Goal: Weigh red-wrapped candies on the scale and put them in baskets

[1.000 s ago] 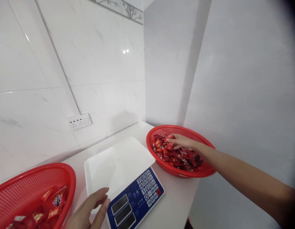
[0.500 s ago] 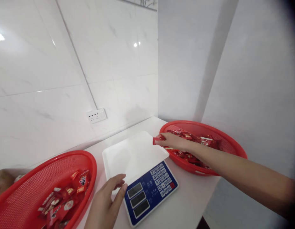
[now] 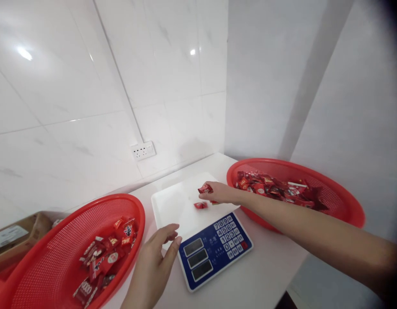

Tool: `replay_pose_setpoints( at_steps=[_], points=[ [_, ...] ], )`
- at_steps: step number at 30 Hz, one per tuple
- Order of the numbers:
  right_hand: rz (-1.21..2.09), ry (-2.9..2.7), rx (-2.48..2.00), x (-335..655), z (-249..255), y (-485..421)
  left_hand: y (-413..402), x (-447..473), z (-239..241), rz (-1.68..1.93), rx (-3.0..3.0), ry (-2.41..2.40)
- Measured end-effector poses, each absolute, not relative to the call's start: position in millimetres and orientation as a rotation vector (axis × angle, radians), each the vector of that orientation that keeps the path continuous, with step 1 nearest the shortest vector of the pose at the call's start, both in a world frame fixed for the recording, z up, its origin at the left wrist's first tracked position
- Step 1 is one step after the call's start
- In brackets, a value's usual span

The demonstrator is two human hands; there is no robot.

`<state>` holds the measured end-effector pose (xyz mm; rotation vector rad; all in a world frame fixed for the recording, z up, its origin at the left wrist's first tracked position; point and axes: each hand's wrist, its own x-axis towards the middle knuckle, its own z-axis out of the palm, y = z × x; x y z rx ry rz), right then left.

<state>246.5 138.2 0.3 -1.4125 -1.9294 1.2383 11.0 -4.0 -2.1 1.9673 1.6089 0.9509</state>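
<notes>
Bench (image 3: 259, 262) is tucked into a corner against a white-tiled wall (image 3: 172, 64). Scale (image 3: 205, 255) is set between the left basket (image 3: 50, 257) and the right basket (image 3: 341, 195), probably so both can be reached without a step; its panel is turned nearside, presumably for reading, though no digits can be made out. Red packets are piled in both baskets. Right hand (image 3: 219, 193) is held over the white pan (image 3: 175, 206), fingers closed on a red packet (image 3: 205, 189); a loose packet (image 3: 201, 205), blurred, is seen just below, contact with the pan unclear. Left hand (image 3: 156, 257) is kept by the pan's near corner, fingers half open, nothing held, touch can't be told. Versus half a second ago: right hand has been brought further over the pan, and no loose packet was seen there then.
</notes>
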Motion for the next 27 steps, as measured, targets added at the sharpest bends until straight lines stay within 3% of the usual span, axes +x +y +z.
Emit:
replay_pose_setpoints(
  at_steps=[5,13,18,21,25,27],
  points=[
    [1.161,-1.961,-1.429,242.2,2.2,135.2,-4.9,11.4,-1.6,0.947,1.958,1.629],
    [1.309,-1.995,-1.225,231.4,-2.1,135.5,-5.0,11.5,-1.4,0.921,1.953,1.626],
    [1.243,-1.971,-1.34,247.2,2.7,134.0,-4.8,10.0,-0.2,0.935,1.963,1.646],
    [1.103,-1.937,-1.451,279.9,10.2,134.9,-3.7,7.0,-1.8,0.959,1.986,1.668],
    [0.655,-2.055,-1.593,344.4,14.7,133.8,1.1,2.1,-8.1,0.991,2.039,1.686],
    [0.626,-2.051,-1.667,378.3,12.9,130.1,5.5,0.4,-13.0,0.987,2.067,1.678]
  ],
)
